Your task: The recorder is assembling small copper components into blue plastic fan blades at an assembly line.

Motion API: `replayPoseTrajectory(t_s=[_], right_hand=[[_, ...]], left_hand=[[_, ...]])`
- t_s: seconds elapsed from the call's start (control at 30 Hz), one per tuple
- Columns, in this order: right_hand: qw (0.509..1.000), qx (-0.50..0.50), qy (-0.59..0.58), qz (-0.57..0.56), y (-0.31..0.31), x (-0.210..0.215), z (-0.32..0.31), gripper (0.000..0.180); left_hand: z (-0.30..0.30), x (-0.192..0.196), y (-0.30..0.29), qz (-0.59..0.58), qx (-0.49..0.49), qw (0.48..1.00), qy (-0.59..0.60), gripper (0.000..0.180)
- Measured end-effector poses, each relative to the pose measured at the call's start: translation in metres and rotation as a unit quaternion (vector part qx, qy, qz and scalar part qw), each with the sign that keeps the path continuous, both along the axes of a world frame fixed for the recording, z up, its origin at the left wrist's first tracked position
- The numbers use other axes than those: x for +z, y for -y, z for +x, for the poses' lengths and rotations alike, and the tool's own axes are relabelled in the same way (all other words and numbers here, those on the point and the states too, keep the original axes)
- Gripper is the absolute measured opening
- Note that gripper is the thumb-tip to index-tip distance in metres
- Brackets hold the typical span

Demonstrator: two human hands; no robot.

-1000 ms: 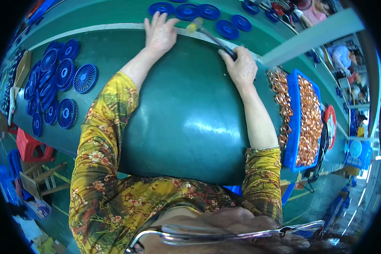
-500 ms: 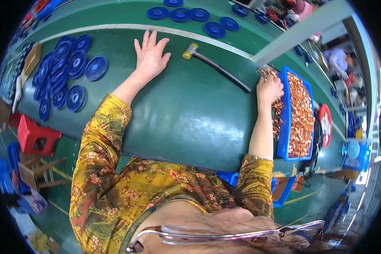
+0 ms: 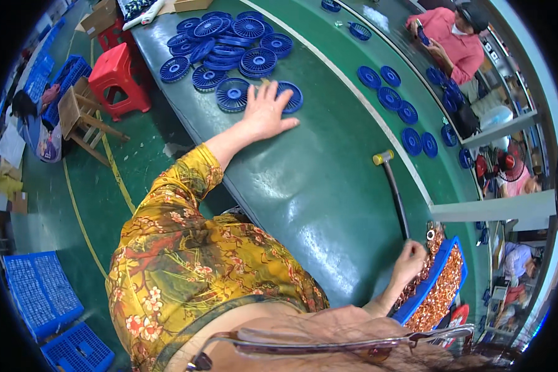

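My left hand point(image 3: 268, 113) is open, fingers spread, its fingertips over a round blue slotted plastic disc point(image 3: 292, 98). Just left of it lies another blue disc point(image 3: 234, 94), at the near edge of a heap of several more point(image 3: 220, 53). My right hand point(image 3: 410, 257) is closed with its fingertips together beside a loose pile of small copper-coloured metal pieces point(image 3: 439, 235); what it holds, if anything, is hidden. Close to those fingers is the handle end of a yellow-headed mallet point(image 3: 395, 192) lying on the green table.
A blue bin point(image 3: 425, 286) full of copper-coloured pieces point(image 3: 439, 294) stands right of my right hand. Beyond a white line lie more blue discs point(image 3: 389, 99). Across from me, a person in red point(image 3: 462, 49) handles a blue part. A red stool point(image 3: 115, 80) stands off the table's left edge.
The view has turned left. My left hand has gone from bare table to the blue discs. My right hand has drawn back slightly from the loose copper pile, fingers bunched.
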State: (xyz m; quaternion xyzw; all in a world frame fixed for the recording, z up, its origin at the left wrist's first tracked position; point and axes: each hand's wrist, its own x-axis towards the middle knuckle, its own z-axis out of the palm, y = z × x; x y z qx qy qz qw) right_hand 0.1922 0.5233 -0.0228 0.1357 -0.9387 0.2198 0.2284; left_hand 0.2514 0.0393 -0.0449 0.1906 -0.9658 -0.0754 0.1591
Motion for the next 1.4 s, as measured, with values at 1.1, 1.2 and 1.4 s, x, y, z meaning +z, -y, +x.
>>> replayPoseTrajectory(t_s=[1.1, 1.2, 1.4], right_hand=[[0.974, -0.065, 0.189, -0.106, 0.055, 0.016, 0.042, 0.027], [0.983, -0.061, 0.163, -0.062, 0.053, 0.009, 0.042, 0.028], [0.982, -0.08, 0.166, 0.037, 0.049, 0.015, 0.049, 0.027]], left_hand=[[-0.017, 0.034, 0.046, 0.206, 0.014, 0.94, -0.27, 0.034], [0.0, 0.031, -0.007, 0.336, -0.071, 0.878, -0.332, 0.022], [0.033, 0.037, -0.093, 0.475, -0.137, 0.814, -0.304, 0.019]])
